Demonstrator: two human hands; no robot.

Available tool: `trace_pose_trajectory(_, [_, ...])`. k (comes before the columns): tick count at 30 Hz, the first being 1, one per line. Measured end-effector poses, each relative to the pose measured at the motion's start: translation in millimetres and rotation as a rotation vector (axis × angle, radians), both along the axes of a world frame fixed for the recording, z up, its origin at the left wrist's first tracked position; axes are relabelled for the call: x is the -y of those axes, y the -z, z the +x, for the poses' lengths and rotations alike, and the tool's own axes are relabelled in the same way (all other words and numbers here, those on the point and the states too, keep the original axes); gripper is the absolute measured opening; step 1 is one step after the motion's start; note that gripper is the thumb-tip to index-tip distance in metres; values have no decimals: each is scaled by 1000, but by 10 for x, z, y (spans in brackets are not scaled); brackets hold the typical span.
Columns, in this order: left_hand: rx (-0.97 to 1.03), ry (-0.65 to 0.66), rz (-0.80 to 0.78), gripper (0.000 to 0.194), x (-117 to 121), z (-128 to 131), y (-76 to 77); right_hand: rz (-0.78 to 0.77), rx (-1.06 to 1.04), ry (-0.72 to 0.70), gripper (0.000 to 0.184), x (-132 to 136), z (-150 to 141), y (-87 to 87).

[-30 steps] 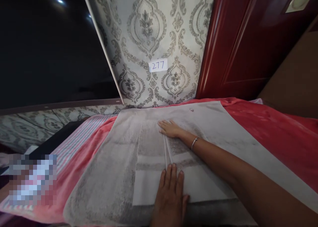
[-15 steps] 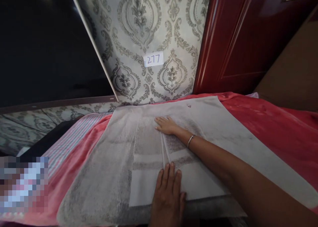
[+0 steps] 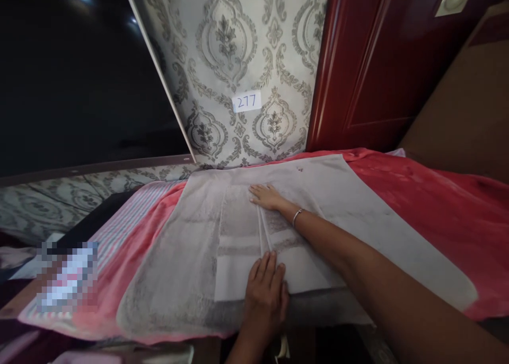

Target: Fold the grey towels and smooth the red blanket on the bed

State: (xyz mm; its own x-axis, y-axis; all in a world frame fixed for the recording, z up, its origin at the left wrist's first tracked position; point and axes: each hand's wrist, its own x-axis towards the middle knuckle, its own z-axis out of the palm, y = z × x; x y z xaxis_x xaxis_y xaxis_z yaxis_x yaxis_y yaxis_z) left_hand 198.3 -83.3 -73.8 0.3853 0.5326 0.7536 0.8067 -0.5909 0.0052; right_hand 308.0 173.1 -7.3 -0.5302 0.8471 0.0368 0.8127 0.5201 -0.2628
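A folded pale grey cloth (image 3: 238,247) with darker bands lies flat on a larger grey plush cloth (image 3: 170,263). A lengthwise seam or pleat runs down the folded cloth between my two hands. Near its far end my right hand (image 3: 264,196), with a bracelet on the wrist, rests flat with the fingers spread. My left hand (image 3: 266,284) lies at the near end, its outstretched fingertips touching the cloth beside the seam. Neither hand grips anything.
A red blanket (image 3: 421,205) lies beneath the grey cloth, with a striped fabric (image 3: 127,221) at the left. A television (image 3: 87,88) hangs at the left, and a dark red door (image 3: 377,61) stands behind at the right. A paper marked 277 (image 3: 246,101) is on the patterned wall.
The view has shifted slightly, showing more of the near edge. Both hands keep about the same places on the cloth, and the left wrist shows more.
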Motion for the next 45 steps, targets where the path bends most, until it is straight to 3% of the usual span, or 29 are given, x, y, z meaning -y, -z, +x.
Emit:
trace_pose_trajectory(4, [-10,11,28,32,-6,-8,-43,29,-58,-5,53,183,31,-198])
trace_pose_trajectory(7, [-15,7,21,29,-8,-14,-46,76,-98,-30,52,525,144,-242])
trace_pose_trajectory(9, [-12,8,19,27,-10,-17,-41,111,-153,-83,48,853,300,-142])
trace_pose_trajectory(13, [-25,27,-13,27,-5,-31,-43,225,-383,-174,39,1535,819,286])
trace_pose_trajectory(16, [-49,56,-67,30,14,-58,-49,317,-463,-50,36,1890,1260,565])
trace_pose_trajectory(19, [-69,85,-134,40,37,-96,-52,380,-515,110,37,2098,1551,712])
trace_pose_trajectory(27, [-134,107,-192,47,39,-198,-111,404,-624,340,49,2420,1533,901])
trace_pose_trajectory(37, [-116,25,-241,40,93,-82,-227,254,-881,364,48,2351,1573,673])
trace_pose_trajectory(45, [-97,3,-212,41,96,-61,-184,-1,-1197,393,33,2329,1530,282])
